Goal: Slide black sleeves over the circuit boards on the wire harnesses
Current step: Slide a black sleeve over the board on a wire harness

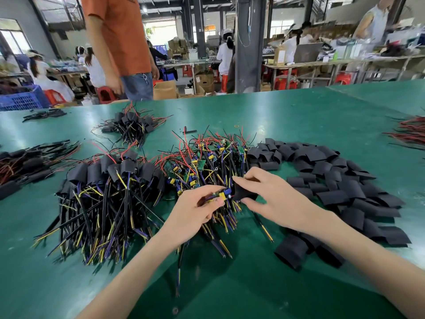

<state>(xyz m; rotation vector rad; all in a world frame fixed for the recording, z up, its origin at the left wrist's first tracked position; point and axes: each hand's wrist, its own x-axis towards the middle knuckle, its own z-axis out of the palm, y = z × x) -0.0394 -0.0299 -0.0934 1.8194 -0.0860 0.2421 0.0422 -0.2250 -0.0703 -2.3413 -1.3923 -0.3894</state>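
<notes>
My left hand point(197, 204) pinches a small green circuit board point(221, 195) with a yellow and a blue part, its wires trailing down toward me. My right hand point(264, 194) holds a black sleeve point(242, 192) right at the board's end, the two touching. Behind my hands lies a heap of bare boards on red, black and yellow wires point(213, 155). To the left lies a pile of harnesses wearing black sleeves point(110, 180). Loose black sleeves point(333, 180) spread out on the right.
The green table point(287, 116) carries more sleeved bundles at the back point(133, 125) and far left point(25, 164), and red wires point(411, 132) at the right edge. A person in an orange shirt point(117, 35) stands at the far side. A blue crate point(23, 100) sits beyond.
</notes>
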